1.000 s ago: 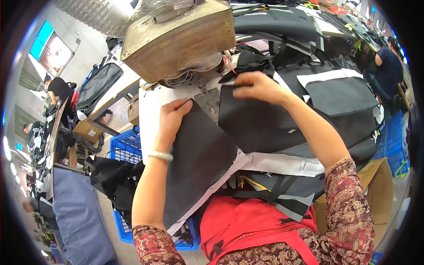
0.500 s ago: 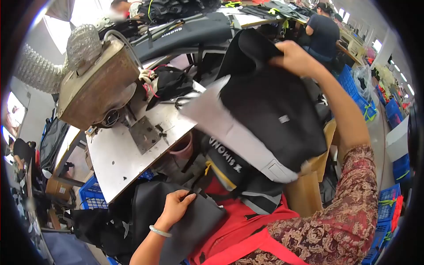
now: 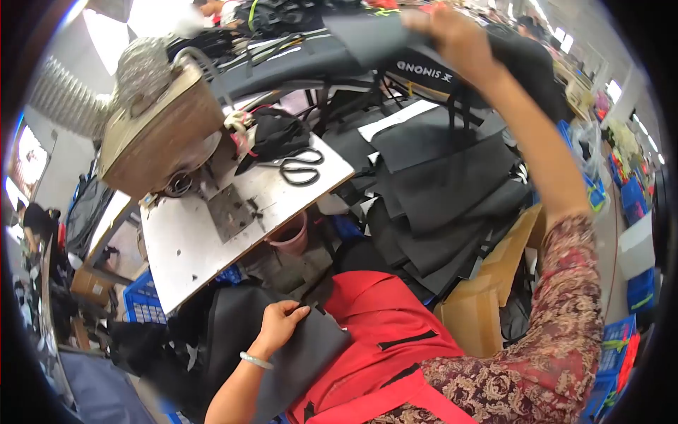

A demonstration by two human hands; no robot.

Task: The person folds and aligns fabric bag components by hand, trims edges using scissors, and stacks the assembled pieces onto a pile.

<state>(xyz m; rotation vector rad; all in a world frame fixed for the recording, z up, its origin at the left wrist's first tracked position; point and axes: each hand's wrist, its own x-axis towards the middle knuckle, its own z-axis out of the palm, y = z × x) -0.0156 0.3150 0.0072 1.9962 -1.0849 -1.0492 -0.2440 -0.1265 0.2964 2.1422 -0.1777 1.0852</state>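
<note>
My left hand (image 3: 280,326) pinches the edge of a dark fabric panel (image 3: 244,318) at the lower left, beside the red apron (image 3: 385,318). At the top, my right hand (image 3: 452,39) is raised and blurred by motion, closed on the corner of a dark fabric piece (image 3: 374,39). That piece lies in front of a long black item with SIMOND lettering. Below my right arm is a stack of dark fabric panels (image 3: 452,191). Black-handled scissors (image 3: 300,167) rest on the white sewing table (image 3: 191,261).
A worn metal machine housing (image 3: 159,131) with a silver duct stands over the table. A pink bin (image 3: 289,237) is under the table's edge. An open cardboard box (image 3: 473,318) stands right of the apron. Blue crates (image 3: 145,297) are at both sides.
The view has turned right. My right hand has carried a fabric piece up and away, uncovering the panel stack and scissors. My left hand has come down near the apron with its panel.
</note>
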